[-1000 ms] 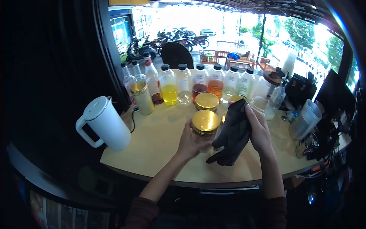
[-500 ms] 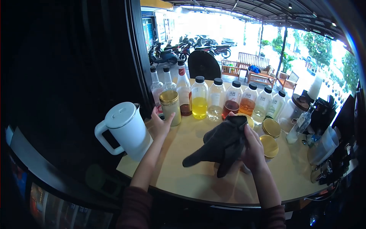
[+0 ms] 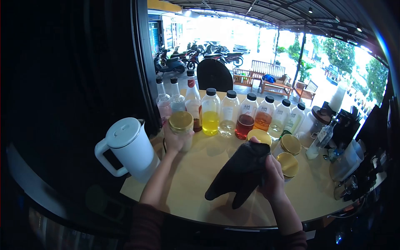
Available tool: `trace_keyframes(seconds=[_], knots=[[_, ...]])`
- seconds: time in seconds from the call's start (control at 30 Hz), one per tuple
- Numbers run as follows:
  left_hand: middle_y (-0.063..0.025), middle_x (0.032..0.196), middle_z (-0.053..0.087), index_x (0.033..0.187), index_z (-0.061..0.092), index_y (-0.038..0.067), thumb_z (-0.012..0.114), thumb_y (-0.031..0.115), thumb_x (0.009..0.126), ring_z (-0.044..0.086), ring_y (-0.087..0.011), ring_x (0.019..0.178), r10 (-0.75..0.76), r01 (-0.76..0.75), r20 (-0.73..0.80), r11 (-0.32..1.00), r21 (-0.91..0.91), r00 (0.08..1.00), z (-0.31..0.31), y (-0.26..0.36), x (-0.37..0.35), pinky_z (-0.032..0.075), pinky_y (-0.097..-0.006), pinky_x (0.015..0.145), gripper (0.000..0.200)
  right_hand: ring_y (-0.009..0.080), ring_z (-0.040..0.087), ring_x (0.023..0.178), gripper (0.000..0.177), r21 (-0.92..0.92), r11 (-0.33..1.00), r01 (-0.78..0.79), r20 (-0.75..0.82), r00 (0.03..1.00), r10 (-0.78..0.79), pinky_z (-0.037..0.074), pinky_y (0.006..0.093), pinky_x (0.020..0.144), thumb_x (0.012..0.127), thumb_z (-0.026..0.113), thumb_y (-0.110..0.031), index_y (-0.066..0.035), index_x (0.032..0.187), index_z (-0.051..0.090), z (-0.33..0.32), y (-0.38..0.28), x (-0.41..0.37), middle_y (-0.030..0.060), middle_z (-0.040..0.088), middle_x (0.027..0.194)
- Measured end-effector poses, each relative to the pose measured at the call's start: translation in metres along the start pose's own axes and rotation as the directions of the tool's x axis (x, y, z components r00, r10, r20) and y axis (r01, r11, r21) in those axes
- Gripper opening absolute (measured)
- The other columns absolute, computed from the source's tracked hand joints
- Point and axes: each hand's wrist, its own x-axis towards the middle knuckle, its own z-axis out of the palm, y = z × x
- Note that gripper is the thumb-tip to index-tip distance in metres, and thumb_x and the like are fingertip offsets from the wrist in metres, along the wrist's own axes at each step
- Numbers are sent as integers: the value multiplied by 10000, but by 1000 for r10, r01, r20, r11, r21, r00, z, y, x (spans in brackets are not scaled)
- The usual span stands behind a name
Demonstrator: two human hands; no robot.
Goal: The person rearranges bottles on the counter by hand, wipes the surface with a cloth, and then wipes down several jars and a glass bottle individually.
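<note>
My left hand (image 3: 176, 138) is wrapped round a gold-lidded jar (image 3: 181, 121) at the left of the table, beside the tall bottles. A dark cloth (image 3: 241, 171) hangs from my right hand (image 3: 273, 174), which grips its upper right edge. The cloth covers part of the tabletop. Behind it and to its right are several gold-lidded jars (image 3: 287, 164). The yellow bottle (image 3: 211, 114) stands behind the space between my hands.
A white pitcher (image 3: 130, 146) stands at the table's left edge. Several black-capped bottles (image 3: 245, 121) line the back of the table (image 3: 200, 183). A clear plastic pitcher (image 3: 346, 160) and glassware are at the right. Beyond are a black chair (image 3: 214, 75), benches and motorbikes.
My left hand has closed round the jar, which now sits nearer me and lower in view. The cloth hangs lower and more bunched. The whole view has shifted slightly.
</note>
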Motion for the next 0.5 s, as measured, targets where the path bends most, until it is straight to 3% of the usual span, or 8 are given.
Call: trace_keyframes(seconds=[0.13, 0.2, 0.23, 0.3, 0.4, 0.5], knots=[[-114, 1180, 562, 1244, 429, 35, 876, 164, 557, 586, -196, 1039, -84, 95, 138, 993, -71, 987, -12, 73, -36, 474, -329, 899, 830, 169, 444, 1227, 604, 27, 994, 107, 8, 994, -107, 305, 308, 1053, 990, 387, -328, 46, 1445, 252, 8, 0, 4, 118, 441, 1348], [-109, 1186, 555, 1240, 417, 41, 877, 140, 572, 568, -200, 1083, -255, 317, 205, 869, -381, 945, -12, 108, -60, 465, -341, 939, 817, 171, 440, 1230, 593, 2, 992, 128, 23, 991, -128, 301, 307, 1055, 981, 391, -303, 49, 1440, 264, 11, 2, 6, 120, 433, 1353], [-109, 1186, 555, 1240, 417, 41, 877, 140, 572, 568, -200, 1083, -267, 323, 195, 870, -372, 944, -12, 118, -75, 465, -341, 939, 817, 174, 436, 1233, 582, -32, 986, 162, 29, 986, -161, 298, 307, 1058, 972, 396, -279, 51, 1435, 275, 12, 3, 7, 122, 424, 1357], [-105, 1201, 539, 1257, 389, 44, 883, 114, 577, 548, -212, 1125, -412, 473, 236, 803, -361, 880, -13, 134, -99, 454, -361, 974, 843, 188, 418, 1241, 576, -17, 982, 187, 47, 981, -186, 285, 310, 1060, 949, 408, -245, 59, 1425, 296, 18, 6, 7, 137, 408, 1358], [-107, 1217, 520, 1271, 367, 49, 894, 110, 564, 532, -217, 1153, -391, 451, 245, 845, -287, 887, -15, 148, -121, 451, -365, 984, 884, 250, 391, 1253, 594, -339, 860, 380, 170, 924, -342, 262, 348, 1067, 921, 423, -253, 77, 1405, 325, 22, 9, 9, 176, 405, 1343], [-113, 1225, 509, 1273, 363, 48, 895, 138, 572, 517, -222, 1170, -398, 475, 276, 818, -326, 875, -10, 154, -132, 441, -363, 992, 884, 293, 407, 1243, 627, -435, 765, 476, 267, 879, -395, 260, 374, 1068, 910, 421, -306, 83, 1395, 339, 19, 13, 10, 207, 421, 1328]])
